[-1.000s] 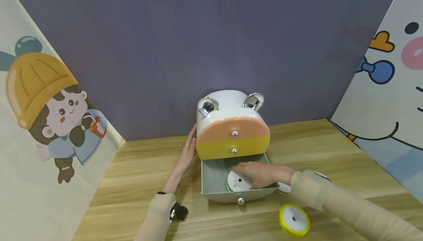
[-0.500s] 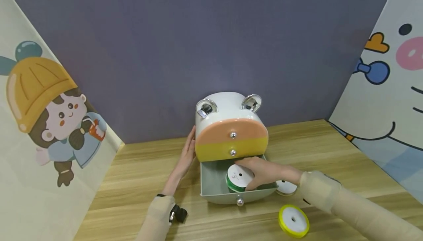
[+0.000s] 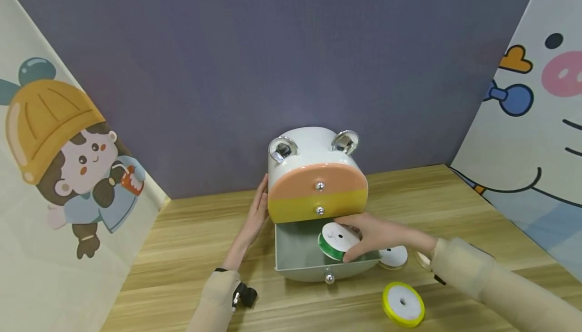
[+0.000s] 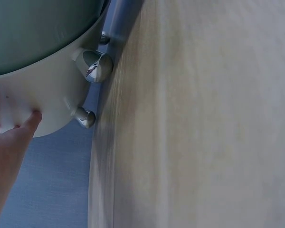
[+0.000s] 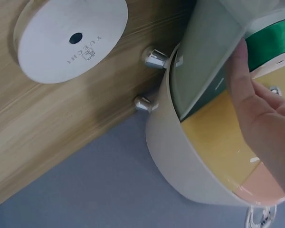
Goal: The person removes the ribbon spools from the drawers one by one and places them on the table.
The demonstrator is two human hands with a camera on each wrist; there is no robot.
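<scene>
A white box with rounded top [image 3: 311,142] and mirrored ears stands against the back wall, its bottom grey-green drawer [image 3: 293,251] pulled out. My right hand [image 3: 379,233] grips a green ribbon spool [image 3: 338,238] by its edge, thumb at the front and fingers behind. The spool is tilted, within or just above the drawer; exact height is hard to tell. Green ribbon [image 5: 270,45] shows beside the thumb in the right wrist view. With fingers extended, my left hand [image 3: 256,216] rests on the box's left side; its fingertips [image 4: 35,115] touch the white wall in the left wrist view.
A yellow-rimmed spool [image 3: 403,304] lies on the wooden table [image 3: 204,251] at the front right. Beside the drawer lies a white-faced spool [image 3: 393,257], and another pale one [image 3: 423,260] is partly covered by the right forearm. Two upper drawers, orange and yellow [image 3: 291,205], are closed.
My right hand has taken hold of the green ribbon spool in the drawer, lifted and tilted it, and shifted it slightly right. The left hand stays against the box.
</scene>
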